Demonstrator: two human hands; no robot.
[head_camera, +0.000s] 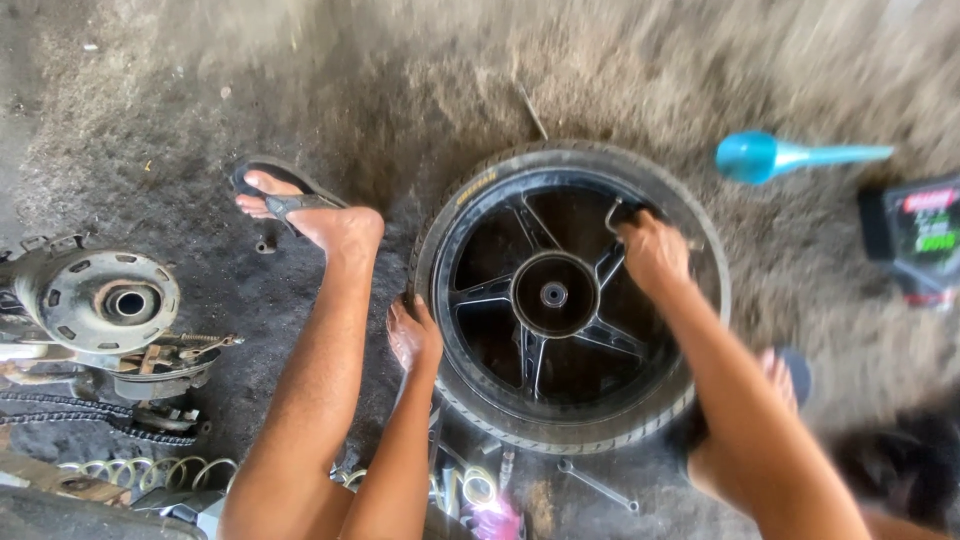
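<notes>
A motorcycle wheel with a black spoked rim and its tyre lies flat on the dirty floor, the hub at its centre. My left hand grips the tyre's left edge. My right hand is closed on a metal tyre lever at the upper right of the rim. My left leg stretches past the wheel, foot in a sandal. My right foot rests by the wheel's right side.
A brake drum assembly with a chain lies at the left. Springs and small tools lie near the bottom, with a spanner below the wheel. A blue funnel and a black oil bottle sit at the right.
</notes>
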